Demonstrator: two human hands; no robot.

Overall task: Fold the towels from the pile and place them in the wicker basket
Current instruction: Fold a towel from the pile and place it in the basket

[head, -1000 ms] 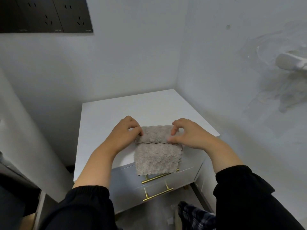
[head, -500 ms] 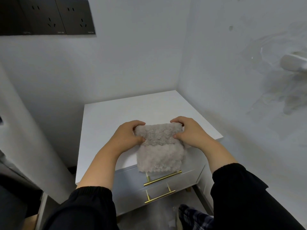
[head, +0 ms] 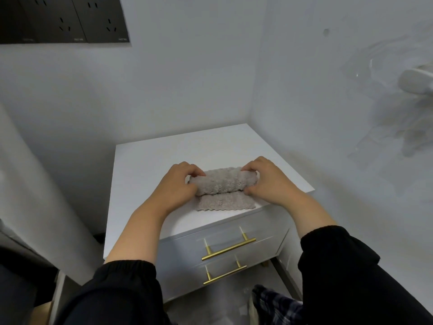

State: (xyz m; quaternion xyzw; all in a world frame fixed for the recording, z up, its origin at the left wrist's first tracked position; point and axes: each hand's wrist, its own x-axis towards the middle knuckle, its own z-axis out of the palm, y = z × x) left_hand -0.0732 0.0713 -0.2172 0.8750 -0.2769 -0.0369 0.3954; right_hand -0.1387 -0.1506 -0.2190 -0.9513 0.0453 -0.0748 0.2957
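Note:
A small grey-beige fluffy towel (head: 222,186) lies on the white top of a bedside cabinet (head: 145,165), near its front edge. Its far part is doubled over into a thick roll, and a flat strip shows below the roll. My left hand (head: 178,184) grips the roll's left end with curled fingers. My right hand (head: 267,181) grips the right end the same way. No wicker basket and no towel pile are in view.
The cabinet stands in a corner between two white walls and has two drawers with brass bar handles (head: 228,248). Dark wall sockets (head: 63,19) sit at the upper left. A white fixture (head: 416,82) juts from the right wall. Plaid cloth (head: 276,306) lies below.
The towel hung over the cabinet's front edge before; now it lies wholly on the top, drawn back from the edge. Both hands have kept their hold and moved farther onto the top.

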